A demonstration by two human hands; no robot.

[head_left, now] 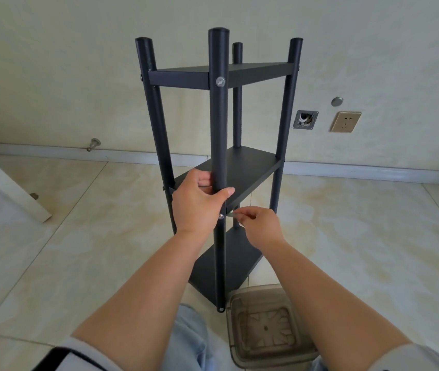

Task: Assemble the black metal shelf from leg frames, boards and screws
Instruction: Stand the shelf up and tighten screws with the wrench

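The black metal shelf (253,167) stands upright on the tiled floor, with three boards fixed between its round legs. My left hand (199,203) grips the nearest leg (219,124) just above the middle board. A silver screw (221,216) sits in that leg at the middle board's level. My right hand (260,223) pinches a thin metal key (231,215) whose tip points at that screw. Another silver screw (220,81) shows in the same leg at the top board (239,70).
A translucent plastic box (269,328) lies on the floor by my knees, beside the shelf's foot. A white panel (9,188) leans at the left. The wall behind carries a socket (345,121) and an open wall box (305,119).
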